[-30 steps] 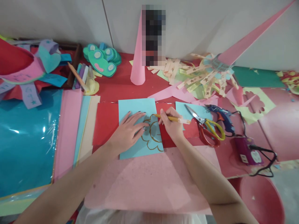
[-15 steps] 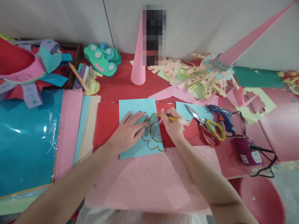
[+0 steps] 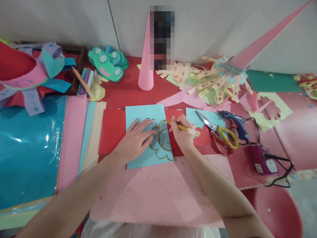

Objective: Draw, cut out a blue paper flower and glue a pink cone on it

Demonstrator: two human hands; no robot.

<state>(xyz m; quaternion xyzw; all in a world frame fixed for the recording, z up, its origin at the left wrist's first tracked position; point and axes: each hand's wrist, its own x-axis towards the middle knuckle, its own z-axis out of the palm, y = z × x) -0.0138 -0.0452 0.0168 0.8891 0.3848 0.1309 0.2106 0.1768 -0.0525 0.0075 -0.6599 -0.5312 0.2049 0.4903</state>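
A light blue sheet (image 3: 143,158) lies on red paper (image 3: 112,127) in front of me, with a scalloped brown outline and an inner curve drawn at its right side. My left hand (image 3: 137,138) rests spread on the sheet, palm down, fingertips just left of the outline. In my right hand (image 3: 182,134) is a yellow pen (image 3: 184,128), gripped between closed fingers. Its tip is at the sheet's right edge, by the top end of the outline. Red-and-yellow-handled scissors (image 3: 213,127) lie to the right, over another light blue piece (image 3: 193,115).
Behind stand a pink cone (image 3: 146,74) and a pile of paper strips (image 3: 183,74). A glue gun (image 3: 235,125) and purple box (image 3: 262,160) lie right. Colored sheets (image 3: 74,138) are stacked left, near green cutouts (image 3: 109,66). A pink bowl (image 3: 278,211) sits lower right.
The pen's back end has tilted slightly lower and leftward in my right hand. My left hand keeps its place on the sheet. The whole view has shifted very slightly.
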